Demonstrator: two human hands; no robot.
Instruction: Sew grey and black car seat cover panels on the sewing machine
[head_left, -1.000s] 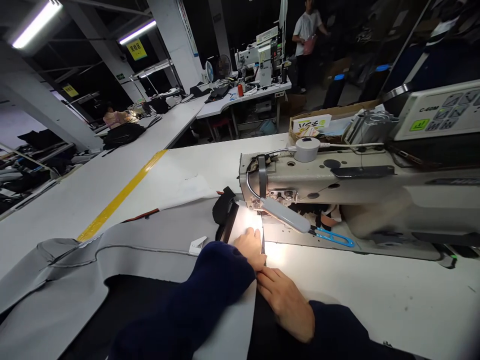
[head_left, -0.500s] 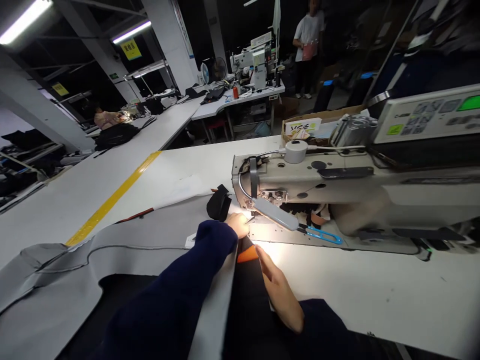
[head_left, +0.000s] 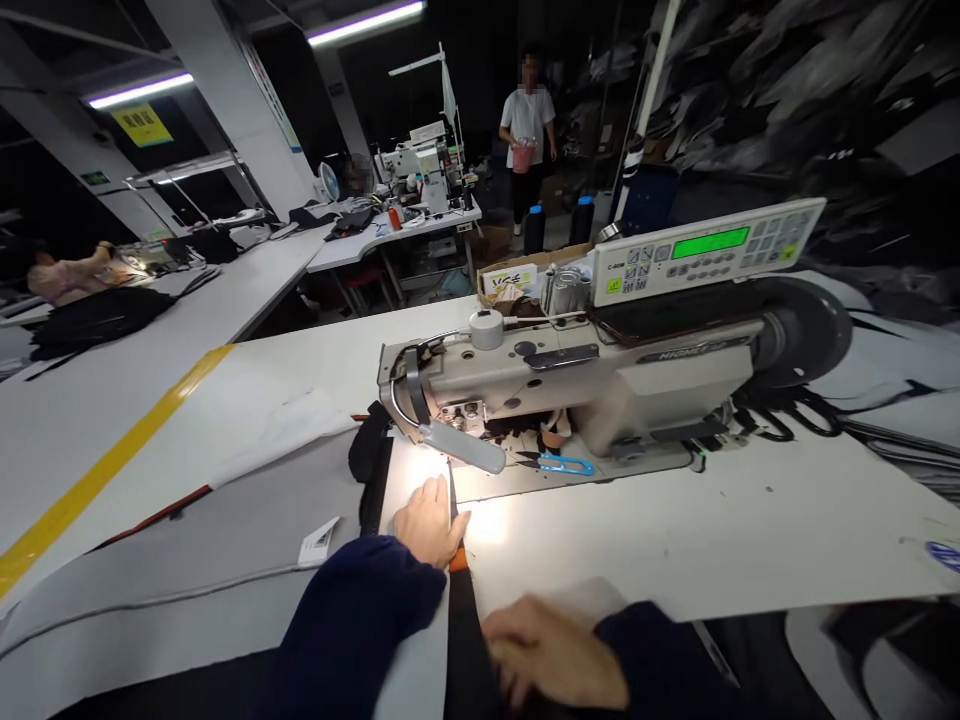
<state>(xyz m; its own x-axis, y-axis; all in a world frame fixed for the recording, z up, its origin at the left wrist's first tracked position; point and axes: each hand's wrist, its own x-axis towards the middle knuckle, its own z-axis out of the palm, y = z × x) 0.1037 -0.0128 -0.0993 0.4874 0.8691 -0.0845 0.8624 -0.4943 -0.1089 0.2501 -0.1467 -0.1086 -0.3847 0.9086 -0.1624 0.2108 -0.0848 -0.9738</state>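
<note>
My left hand (head_left: 429,525) lies flat on pale grey fabric (head_left: 247,520) just in front of the sewing machine's needle area, its thumb spread from the fingers. Under the thumb runs a black fabric strip (head_left: 469,640) with an orange patch (head_left: 458,559). My right hand (head_left: 555,650), blurred by motion, is lower right at the strip's edge. Its fingers bend downward, and I cannot make out whether they pinch the cloth. The sewing machine (head_left: 555,375) stands beyond both hands, its lamp (head_left: 465,447) lighting the spot by my left hand. A white label (head_left: 317,543) lies on the grey fabric.
Blue-handled thread snips (head_left: 566,465) lie on the machine bed. Black scissors (head_left: 795,415) rest right of the machine. A control panel (head_left: 705,250) sits on top, and a cardboard box (head_left: 487,285) is behind. Across the room a person (head_left: 529,130) holds a pink container.
The view has swung right. My left hand now lies flat near the needle area, where it was closed before. My right hand has come back towards me along the black strip, away from the orange patch.
</note>
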